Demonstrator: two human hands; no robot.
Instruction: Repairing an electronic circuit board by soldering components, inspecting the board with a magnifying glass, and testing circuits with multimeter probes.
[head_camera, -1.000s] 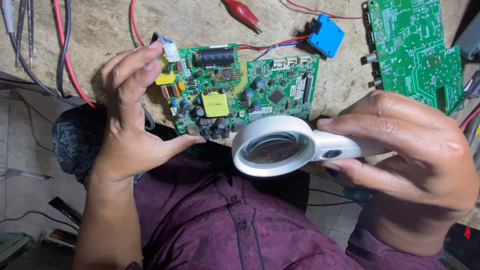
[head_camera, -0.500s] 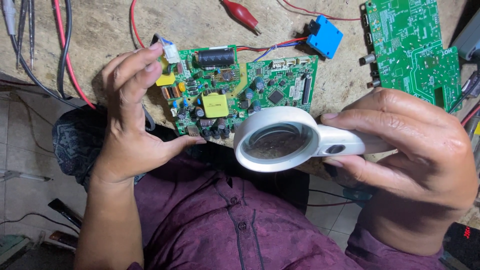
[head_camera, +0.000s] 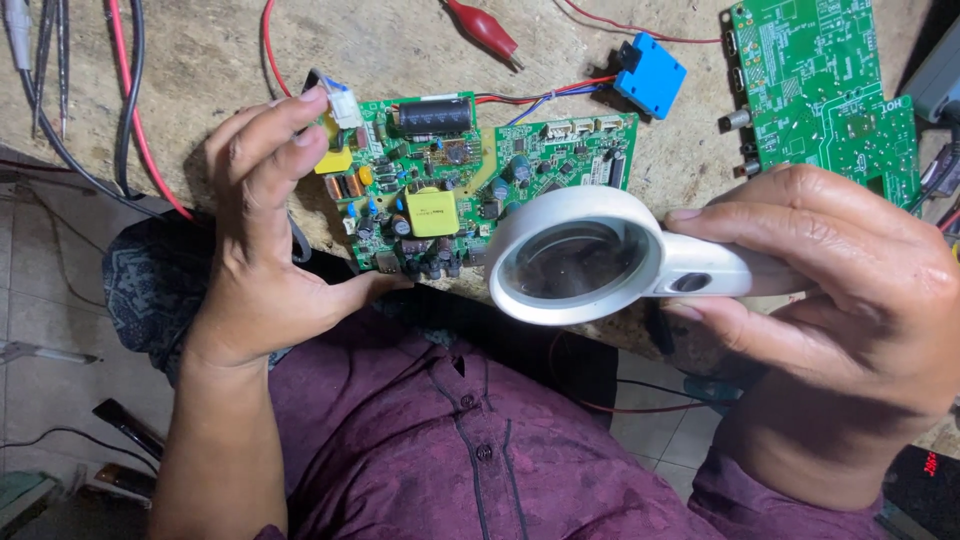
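A green circuit board (head_camera: 480, 180) with a yellow transformer, a black coil and several small parts lies at the near edge of the workbench. My left hand (head_camera: 265, 230) grips its left end, fingers on top by a white connector and thumb under the near edge. My right hand (head_camera: 850, 300) holds a white round magnifying glass (head_camera: 580, 255) by its handle. The lens hovers over the board's lower right corner.
A second green board (head_camera: 820, 90) lies at the far right. A blue plastic block (head_camera: 650, 75) with red wires and a red alligator clip (head_camera: 485, 28) sit behind the board. Red and black cables (head_camera: 125, 110) run at the left. The bench edge (head_camera: 640, 335) meets my purple shirt.
The magnifying glass has moved up and slightly left, from below the board's edge to over its lower right corner. My left hand has stayed put on the board.
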